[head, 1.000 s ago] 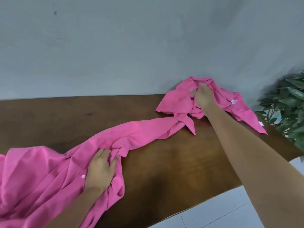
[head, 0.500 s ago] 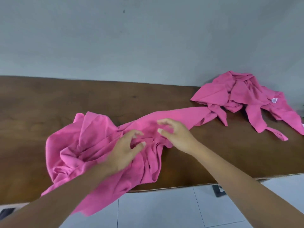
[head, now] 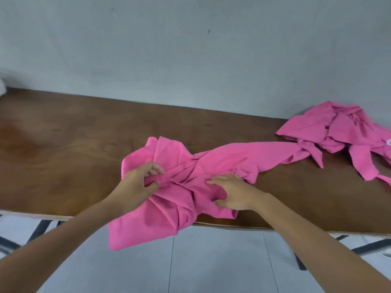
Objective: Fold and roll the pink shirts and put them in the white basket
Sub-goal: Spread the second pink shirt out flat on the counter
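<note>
Crumpled pink cotton shirt (head: 190,176) lies bunched at the near edge of the brown wooden table (head: 74,144), hem hanging over; left hand (head: 137,185) pinches a fold, right hand (head: 232,193) curls into cloth beside it; second pink shirt heap (head: 342,132) far right of first; step: untangling, next spread flat; basket unseen.

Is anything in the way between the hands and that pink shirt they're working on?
Nothing visible. The left hand already pinches a fold of the shirt, and the right hand rests on it. The basket is out of view, so that path cannot be judged.
</note>
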The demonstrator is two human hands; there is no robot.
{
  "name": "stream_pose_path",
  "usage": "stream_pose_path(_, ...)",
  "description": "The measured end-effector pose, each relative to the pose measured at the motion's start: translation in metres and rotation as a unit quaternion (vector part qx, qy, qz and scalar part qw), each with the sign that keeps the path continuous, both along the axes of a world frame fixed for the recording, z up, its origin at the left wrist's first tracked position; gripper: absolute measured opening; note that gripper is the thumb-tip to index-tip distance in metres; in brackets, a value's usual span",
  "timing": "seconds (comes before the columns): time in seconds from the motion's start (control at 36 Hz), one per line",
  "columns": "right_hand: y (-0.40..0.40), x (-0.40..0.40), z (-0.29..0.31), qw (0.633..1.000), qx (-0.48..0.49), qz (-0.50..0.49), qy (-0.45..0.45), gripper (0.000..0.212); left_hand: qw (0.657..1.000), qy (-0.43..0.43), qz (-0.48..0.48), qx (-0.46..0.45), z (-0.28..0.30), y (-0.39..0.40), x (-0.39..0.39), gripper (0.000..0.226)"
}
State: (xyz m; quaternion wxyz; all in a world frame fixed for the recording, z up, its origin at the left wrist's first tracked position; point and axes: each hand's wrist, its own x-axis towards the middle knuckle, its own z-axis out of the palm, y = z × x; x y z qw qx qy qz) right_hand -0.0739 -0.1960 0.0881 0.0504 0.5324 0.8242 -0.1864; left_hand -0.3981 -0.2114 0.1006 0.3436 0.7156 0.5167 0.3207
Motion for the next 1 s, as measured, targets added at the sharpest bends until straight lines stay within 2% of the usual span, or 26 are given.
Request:
stream_pose_path(0.11, -0.017, 0.002, 0.004, 1.000, -0.016, -0.017, 0.017, 0.070, 0.998, 0.052, 0.009, 0.027, 0.005, -0.006, -0.036, 0.039)
stream_pose_path(0.25, -0.038, -0.002, 0.011, 0.998, 0.015, -0.049, 0.029, 0.067, 0.992, 0.097, 0.049, 0.067, 0.009, -0.010, -0.080, 0.021)
stream_pose_path(0.39, -0.055, -0.012, -0.001, 0.985, 0.158, -0.075, -0.007, 0.020, 0.987, 0.125, 0.070, 0.068, 0.016, -0.018, -0.122, 0.020)
stream_pose_path(0.42, -0.058, -0.017, -0.002, 0.978, 0.194, -0.074, -0.021, 0.015, 0.987, 0.130, 0.069, 0.069, 0.017, -0.020, -0.129, 0.020)
stream_pose_path(0.5, -0.070, -0.029, -0.001, 0.961, 0.259, -0.063, -0.067, 0.018, 0.984, 0.136, 0.076, 0.080, 0.019, -0.027, -0.155, 0.022)
stream_pose_path(0.61, -0.087, -0.040, 0.001, 0.957, 0.253, -0.071, -0.125, 0.053, 0.981, 0.130, 0.107, 0.096, 0.019, -0.032, -0.201, 0.022)
stream_pose_path(0.64, -0.092, -0.043, -0.001, 0.954, 0.260, -0.070, -0.134, 0.053, 0.981, 0.126, 0.115, 0.095, 0.018, -0.033, -0.213, 0.021)
stream_pose_path(0.75, -0.120, -0.068, -0.011, 0.944, 0.300, -0.064, -0.123, 0.029, 0.981, 0.117, 0.130, 0.086, 0.011, -0.044, -0.258, 0.016)
stream_pose_path(0.81, -0.138, -0.086, -0.013, 0.941, 0.308, -0.061, -0.123, 0.026, 0.981, 0.117, 0.133, 0.080, 0.006, -0.050, -0.278, 0.015)
stream_pose_path(0.92, -0.176, -0.125, -0.012, 0.929, 0.321, -0.063, -0.173, 0.044, 0.981, 0.118, 0.142, 0.065, -0.006, -0.064, -0.313, 0.014)
stream_pose_path(1.0, -0.204, -0.151, -0.014, 0.919, 0.340, -0.062, -0.191, 0.047, 0.981, 0.130, 0.131, 0.056, -0.018, -0.075, -0.335, 0.015)
